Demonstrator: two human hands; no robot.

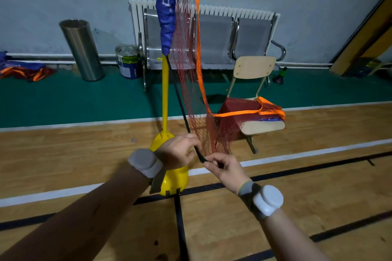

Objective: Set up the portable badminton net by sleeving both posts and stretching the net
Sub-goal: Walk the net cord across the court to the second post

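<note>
- The fingers [212, 158] of the right hand [226, 168] are closed together in a pinch on the low end of the black cord [180, 99]. The other fingers of this hand are curled under.
- The left hand [177, 151] is just beside it, a little higher on the same cord. Its fingers seem bent around the cord, though the mesh partly hides their tips.
- The cord makes one long slanted line. From the two hands it goes up and away to the bottom of the blue sleeve [167, 12], which sits over the upper part of the yellow post [165, 95]. Its long axis therefore runs from low and near to high and far, leaning toward the person's left.
- The net [186, 48] hangs from the sleeve beside the post, and the orange tape [198, 48] falls along it. The rest of the net lies bunched on the seat of the chair [254, 68], to the right and well apart from the hands.
- The post stands upright in its yellow base [176, 182], which shows just behind the left wrist. The left hand is nearer to the post, and the right hand is nearer to the loose end.
- In my judgement one post is sleeved and the net is not yet stretched. The next move is probably to tighten or fasten this cord near the base. The pull should follow the cord's own line downward, because a sideways pull may tilt the post.
</note>
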